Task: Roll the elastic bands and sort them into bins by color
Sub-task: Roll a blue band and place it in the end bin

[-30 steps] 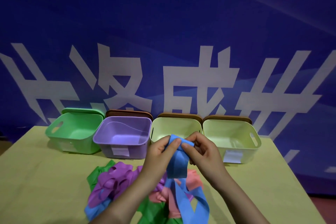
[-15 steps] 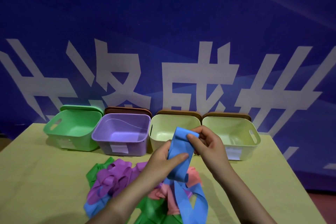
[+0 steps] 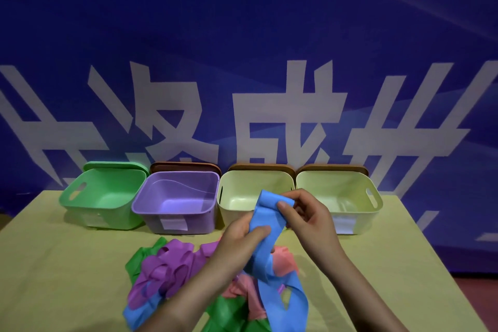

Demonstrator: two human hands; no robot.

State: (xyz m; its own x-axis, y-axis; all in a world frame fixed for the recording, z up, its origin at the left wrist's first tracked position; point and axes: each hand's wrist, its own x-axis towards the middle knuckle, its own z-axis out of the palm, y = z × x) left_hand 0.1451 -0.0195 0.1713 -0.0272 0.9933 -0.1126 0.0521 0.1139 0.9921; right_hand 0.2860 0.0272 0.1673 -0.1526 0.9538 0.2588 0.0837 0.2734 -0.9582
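The wide blue elastic band (image 3: 265, 226) is held above the desk's (image 3: 54, 264) near-centre heap. The right hand (image 3: 307, 214) pinches its folded top end; the left hand (image 3: 242, 234) grips just below. The band's long axis hangs downward toward the near edge.

Blue banner (image 3: 242, 35) with large white characters as backdrop, yellow-green table (image 3: 54, 277), dim light

Dim, blue-tinted light. Soft shadows fall toward 5 o'clock of the hands on the table (image 3: 54, 264). The backdrop (image 3: 242, 35) darkens toward 12 o'clock. Wide-angle bowing bends the table edges at 3 and 9 o'clock. Focus is slightly soft throughout.
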